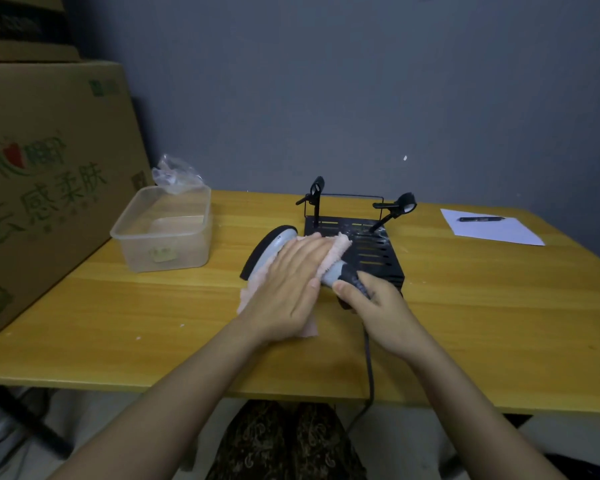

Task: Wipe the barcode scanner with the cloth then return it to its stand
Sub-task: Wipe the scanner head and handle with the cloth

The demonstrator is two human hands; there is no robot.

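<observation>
A grey and black barcode scanner (269,249) is held over the middle of the yellow table, head to the left. A pink cloth (336,252) is draped across its body. My left hand (288,289) lies flat on the cloth, pressing it onto the scanner. My right hand (374,306) grips the dark handle end, and the cable (369,368) hangs from it over the table's front edge. The black slotted stand (374,251) sits just behind and to the right of the scanner, with nothing resting in it.
A clear plastic tub (163,230) with a crumpled bag behind it stands at the back left. A large cardboard box (42,174) fills the left side. A sheet of paper (492,228) with a pen (480,219) lies at the back right. Two small clip arms rise from the stand.
</observation>
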